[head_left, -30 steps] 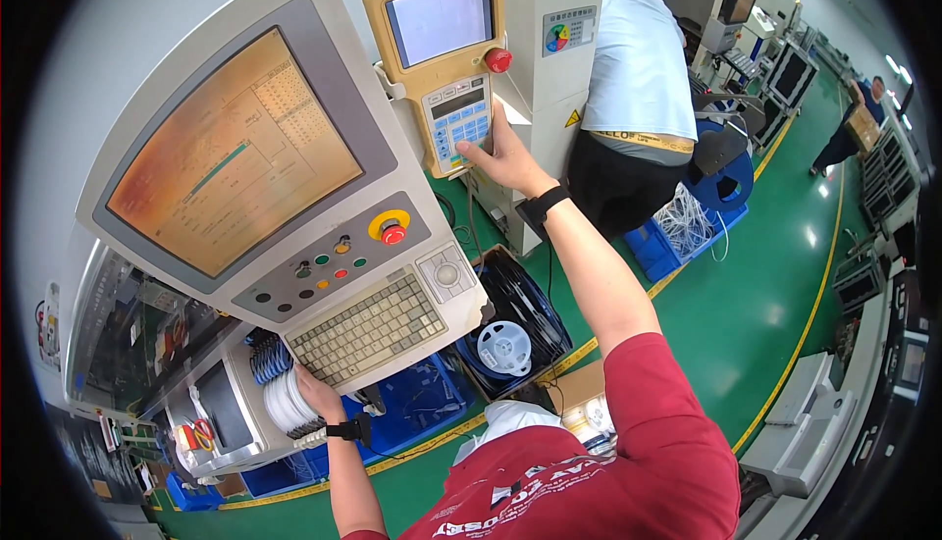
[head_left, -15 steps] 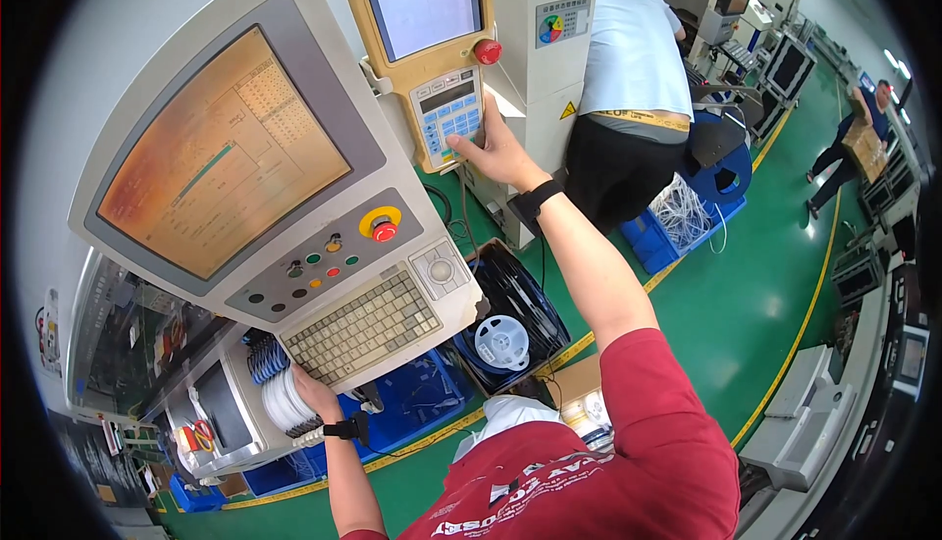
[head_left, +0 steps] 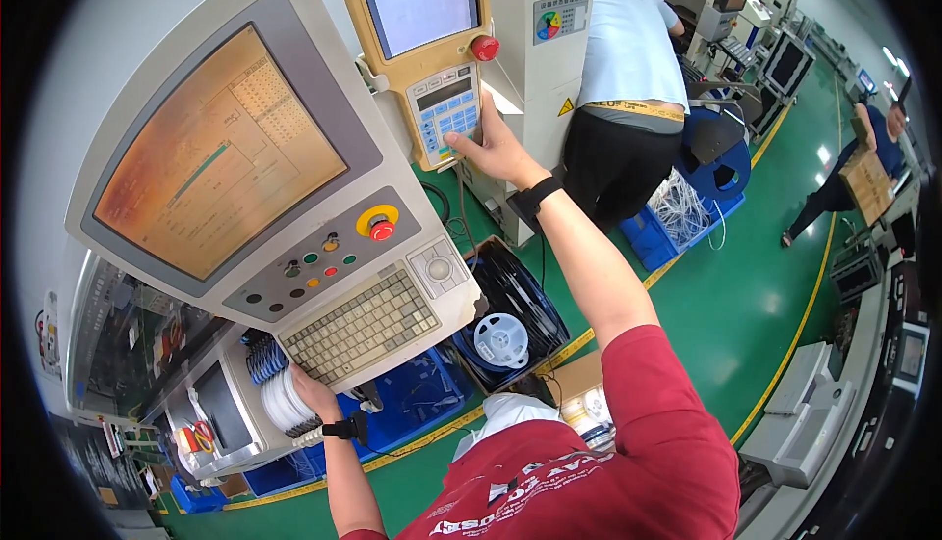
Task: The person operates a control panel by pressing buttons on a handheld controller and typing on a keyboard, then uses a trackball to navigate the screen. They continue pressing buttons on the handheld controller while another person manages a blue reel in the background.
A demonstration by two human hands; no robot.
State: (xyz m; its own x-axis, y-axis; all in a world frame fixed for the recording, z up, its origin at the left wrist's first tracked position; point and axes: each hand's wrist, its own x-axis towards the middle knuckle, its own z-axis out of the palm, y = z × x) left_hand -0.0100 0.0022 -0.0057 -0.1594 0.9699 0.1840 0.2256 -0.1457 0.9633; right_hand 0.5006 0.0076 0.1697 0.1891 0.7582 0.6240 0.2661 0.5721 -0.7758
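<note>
My right hand (head_left: 500,151) grips the lower right edge of a beige control pendant (head_left: 401,74), its thumb over the blue-and-white keypad (head_left: 448,116). The pendant has a lit pale screen (head_left: 424,10) and a red stop button (head_left: 485,48). Down at the left, my left hand (head_left: 316,398) is against white reels (head_left: 283,403), just below the keyboard (head_left: 363,329) of a grey control panel. Its fingers are mostly hidden there. An orange-lit monitor (head_left: 221,153) fills the upper part of that panel, above several buttons and a red emergency stop (head_left: 382,230).
A person in a light blue shirt (head_left: 638,45) bends over a machine ahead. At the far right another person (head_left: 854,172) carries a cardboard box (head_left: 866,187). On the green floor stand a blue crate of white strips (head_left: 677,216) and a black bin with a pale reel (head_left: 500,341).
The person at the far right has come nearer with the box. My hands stay where they were, right thumb still on the keypad.
</note>
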